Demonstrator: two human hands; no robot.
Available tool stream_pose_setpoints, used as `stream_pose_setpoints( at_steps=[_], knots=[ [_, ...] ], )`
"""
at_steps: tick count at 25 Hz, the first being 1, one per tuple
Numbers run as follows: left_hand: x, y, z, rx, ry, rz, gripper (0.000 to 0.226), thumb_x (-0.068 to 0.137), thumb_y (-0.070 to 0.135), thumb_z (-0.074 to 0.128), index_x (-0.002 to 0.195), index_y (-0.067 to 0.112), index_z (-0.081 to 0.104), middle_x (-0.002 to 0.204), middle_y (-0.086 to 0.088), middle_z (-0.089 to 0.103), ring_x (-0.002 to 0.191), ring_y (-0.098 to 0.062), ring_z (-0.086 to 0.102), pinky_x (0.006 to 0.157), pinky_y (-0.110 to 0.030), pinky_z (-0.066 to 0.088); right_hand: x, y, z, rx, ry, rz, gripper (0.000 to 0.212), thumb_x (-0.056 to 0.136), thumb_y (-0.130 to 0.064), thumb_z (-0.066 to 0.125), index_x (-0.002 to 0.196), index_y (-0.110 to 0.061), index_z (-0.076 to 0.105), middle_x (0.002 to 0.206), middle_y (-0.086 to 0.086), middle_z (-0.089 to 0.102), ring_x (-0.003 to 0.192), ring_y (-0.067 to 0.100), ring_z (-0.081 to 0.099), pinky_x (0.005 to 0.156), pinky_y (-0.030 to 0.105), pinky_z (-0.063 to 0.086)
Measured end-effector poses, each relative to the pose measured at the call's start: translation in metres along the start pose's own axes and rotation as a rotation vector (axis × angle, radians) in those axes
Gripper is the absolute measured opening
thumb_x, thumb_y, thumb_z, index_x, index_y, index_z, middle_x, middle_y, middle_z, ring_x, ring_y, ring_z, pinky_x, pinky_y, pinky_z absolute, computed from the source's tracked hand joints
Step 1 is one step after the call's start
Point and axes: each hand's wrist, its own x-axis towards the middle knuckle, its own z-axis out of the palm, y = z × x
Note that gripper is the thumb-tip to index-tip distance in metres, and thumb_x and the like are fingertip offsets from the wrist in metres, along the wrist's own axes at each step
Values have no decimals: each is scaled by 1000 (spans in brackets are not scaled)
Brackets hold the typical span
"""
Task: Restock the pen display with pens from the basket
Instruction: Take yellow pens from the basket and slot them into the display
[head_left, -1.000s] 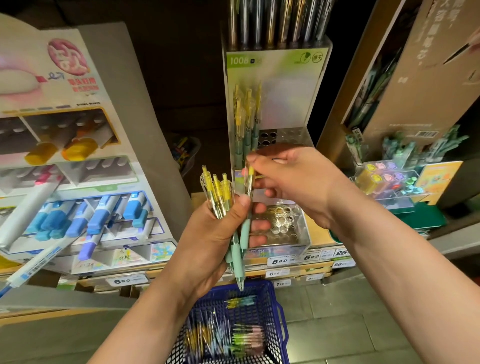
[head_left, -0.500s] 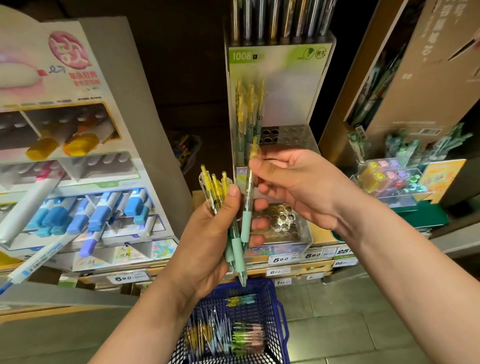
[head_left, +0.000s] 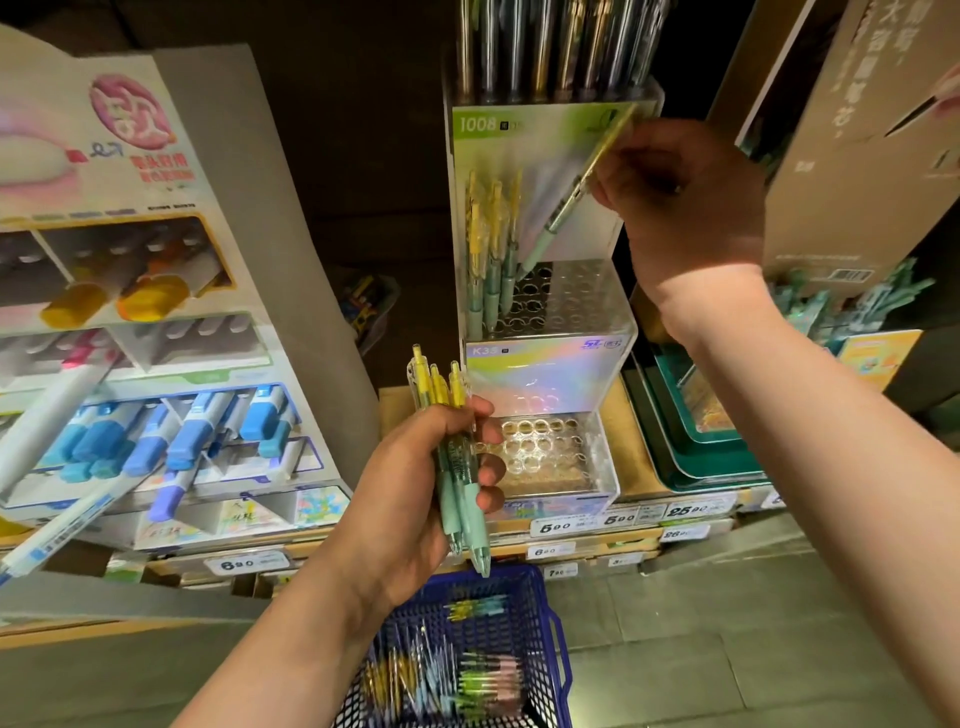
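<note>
My left hand (head_left: 415, 488) grips a bundle of yellow-and-mint pens (head_left: 457, 467), tips down, in front of the clear tiered pen display (head_left: 571, 312). My right hand (head_left: 680, 208) holds a single yellow-and-mint pen (head_left: 566, 208) tilted, its tip just above the holes of the display's middle tier. Three like pens (head_left: 491, 260) stand in that tier's left holes. The lower tier (head_left: 545, 457) shows only empty holes. Below, a blue basket (head_left: 550, 623) holds several bundled pens.
A white marker display (head_left: 156, 364) with blue and yellow markers stands at left. A brown cardboard box (head_left: 857, 156) hangs at upper right, green trays (head_left: 696, 457) below it. Price tags (head_left: 582, 525) line the shelf edge. Grey floor tiles lie at lower right.
My right hand pulled one pen out of the bundle, lifted it up and right, and tilted its tip toward the middle tier. My left hand stayed with the bundle.
</note>
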Motion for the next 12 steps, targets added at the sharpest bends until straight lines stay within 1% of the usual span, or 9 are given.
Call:
stream_pose_setpoints(
  at_steps=[3, 5, 8, 9, 12],
  knots=[
    [3, -3, -4, 35, 44, 7, 21, 97, 10, 51, 112, 3, 66, 81, -6, 54, 54, -15, 49, 43, -27, 44, 5, -5, 1, -131, 16, -91, 14, 88, -16, 70, 102, -18, 71, 90, -7, 75, 84, 4, 72, 85, 26, 58],
    [4, -5, -8, 50, 41, -18, 25, 102, 11, 51, 116, 3, 70, 83, -6, 55, 57, -16, 52, 45, -28, 46, 4, -6, 1, -188, -12, -102, 14, 89, -19, 70, 103, -18, 71, 91, -9, 74, 84, 2, 71, 86, 25, 57],
    [5, -7, -12, 50, -31, -17, 28, 102, 17, 56, 124, 4, 69, 86, -4, 57, 63, -15, 56, 51, -29, 51, -1, -4, 6, -277, -64, -122, 14, 89, -21, 71, 103, -18, 72, 89, -12, 73, 84, -1, 70, 86, 19, 55],
    [5, -8, -13, 52, -50, -5, 30, 101, 18, 58, 126, 4, 68, 86, -3, 58, 65, -15, 57, 55, -29, 53, -2, -3, 8, -319, -95, -132, 14, 88, -22, 71, 102, -19, 72, 88, -14, 72, 83, -2, 70, 86, 18, 55],
    [6, -11, -12, 50, -80, 31, 33, 100, 19, 60, 128, 3, 67, 86, -4, 62, 69, -14, 61, 63, -28, 57, -6, 2, 14, -396, -191, -111, 15, 88, -24, 71, 101, -17, 73, 85, -14, 71, 81, 1, 70, 87, 24, 56]
  ],
)
